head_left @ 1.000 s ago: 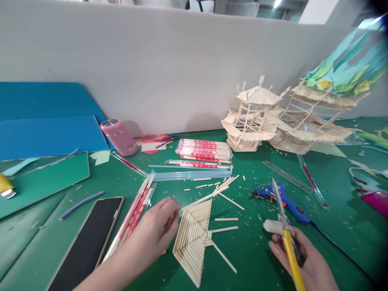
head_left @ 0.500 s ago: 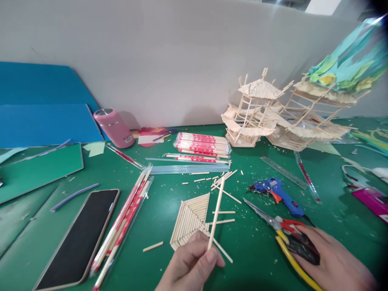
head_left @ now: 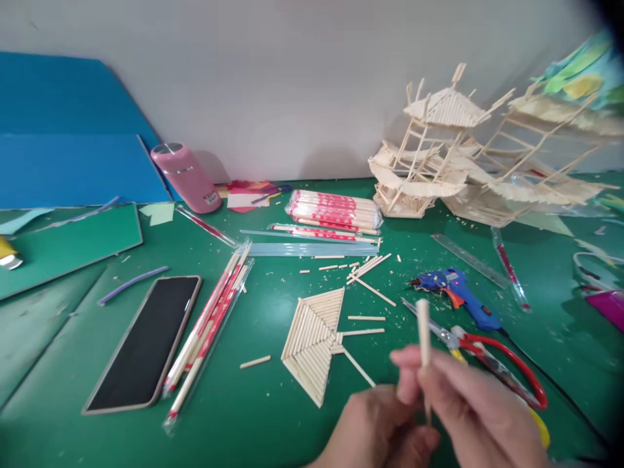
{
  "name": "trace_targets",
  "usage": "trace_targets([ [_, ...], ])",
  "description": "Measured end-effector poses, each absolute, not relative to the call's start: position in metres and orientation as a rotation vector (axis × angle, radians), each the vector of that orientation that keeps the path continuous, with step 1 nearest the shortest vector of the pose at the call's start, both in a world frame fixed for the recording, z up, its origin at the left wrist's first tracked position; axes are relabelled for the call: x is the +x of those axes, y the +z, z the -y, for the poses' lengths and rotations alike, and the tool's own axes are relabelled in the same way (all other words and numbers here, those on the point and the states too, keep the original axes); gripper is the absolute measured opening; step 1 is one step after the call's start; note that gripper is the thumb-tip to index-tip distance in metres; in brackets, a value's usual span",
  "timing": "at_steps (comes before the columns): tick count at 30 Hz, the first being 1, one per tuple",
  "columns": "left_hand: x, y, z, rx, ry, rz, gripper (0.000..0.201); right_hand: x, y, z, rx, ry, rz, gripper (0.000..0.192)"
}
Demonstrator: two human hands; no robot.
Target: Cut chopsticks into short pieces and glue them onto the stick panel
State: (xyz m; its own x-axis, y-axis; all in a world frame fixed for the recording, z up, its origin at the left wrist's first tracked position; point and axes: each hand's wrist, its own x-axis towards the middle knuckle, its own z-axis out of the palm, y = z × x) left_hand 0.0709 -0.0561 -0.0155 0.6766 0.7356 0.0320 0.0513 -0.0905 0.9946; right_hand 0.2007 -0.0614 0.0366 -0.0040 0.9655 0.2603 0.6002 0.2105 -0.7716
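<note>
Left hand (head_left: 380, 429) low at near edge, fingers curled up toward wooden stick (head_left: 424, 338); whether its grip closes on stick cannot tell. Right hand (head_left: 472, 409) beside it, fingertips pinched shut on stick, held upright above tabletop (head_left: 273, 416). Both hands blurred, wrists cut off by frame. Stick panel (head_left: 314, 335) lies left of hands; pliers (head_left: 492, 361) partly hidden behind right hand; glue gun (head_left: 453, 296) farther.

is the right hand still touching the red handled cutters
Apart. The head view shows the right hand raised, pinching the wooden stick; the cutters lie on the mat beyond it.
</note>
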Motion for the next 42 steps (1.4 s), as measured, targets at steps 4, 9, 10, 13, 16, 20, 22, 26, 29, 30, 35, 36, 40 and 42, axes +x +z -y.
trace_targets([
  [4, 0.038, -0.016, 0.048, 2.044, 0.894, -0.741, 0.018, 0.220, 0.020, 0.049, -1.495, 0.600, 1.943, 0.028],
  [9, 0.002, -0.018, 0.034, 2.321, 0.735, -0.977, 0.016, 0.224, -0.010, 0.047, -1.469, 0.576, 2.271, 0.026],
  [10, -0.001, -0.019, 0.031, 2.357, 0.709, -1.011, 0.017, 0.223, -0.013, 0.047, -1.471, 0.564, 2.280, 0.024],
  [13, -0.005, -0.025, 0.027, 2.432, 0.683, -1.052, 0.019, 0.223, -0.017, 0.048, -1.486, 0.547, 2.311, 0.021],
  [16, -0.007, -0.035, 0.026, 2.478, 0.723, -1.045, 0.021, 0.223, -0.018, 0.047, -1.520, 0.536, 2.322, 0.022],
  [20, -0.010, -0.043, 0.025, 2.550, 0.707, -1.025, 0.019, 0.224, -0.024, 0.047, -1.477, 0.514, 2.326, 0.021],
  [22, -0.010, -0.043, 0.024, 2.569, 0.701, -1.044, 0.019, 0.224, -0.026, 0.046, -1.463, 0.511, 2.316, 0.022],
  [26, -0.008, -0.042, 0.022, 2.578, 0.685, -1.066, 0.019, 0.224, -0.028, 0.045, -1.464, 0.515, 2.300, 0.022],
  [29, -0.008, -0.042, 0.022, 2.571, 0.702, -1.052, 0.019, 0.223, -0.028, 0.043, -1.472, 0.525, 2.299, 0.023],
  [30, -0.009, -0.043, 0.022, 2.566, 0.711, -1.048, 0.018, 0.223, -0.028, 0.042, -1.475, 0.537, 2.301, 0.023],
  [35, -0.009, -0.041, 0.022, 2.532, 0.727, -1.053, 0.019, 0.226, -0.028, 0.042, -1.491, 0.568, 2.277, 0.022],
  [36, -0.008, -0.041, 0.021, 2.512, 0.708, -1.067, 0.020, 0.227, -0.029, 0.043, -1.499, 0.575, 2.268, 0.023],
  [40, 0.000, -0.040, 0.019, 2.445, 0.640, -1.164, 0.020, 0.230, -0.029, 0.044, -1.541, 0.579, 2.215, 0.021],
  [42, 0.004, -0.041, 0.018, 2.437, 0.650, -1.218, 0.020, 0.230, -0.030, 0.044, -1.559, 0.553, 2.184, 0.020],
])
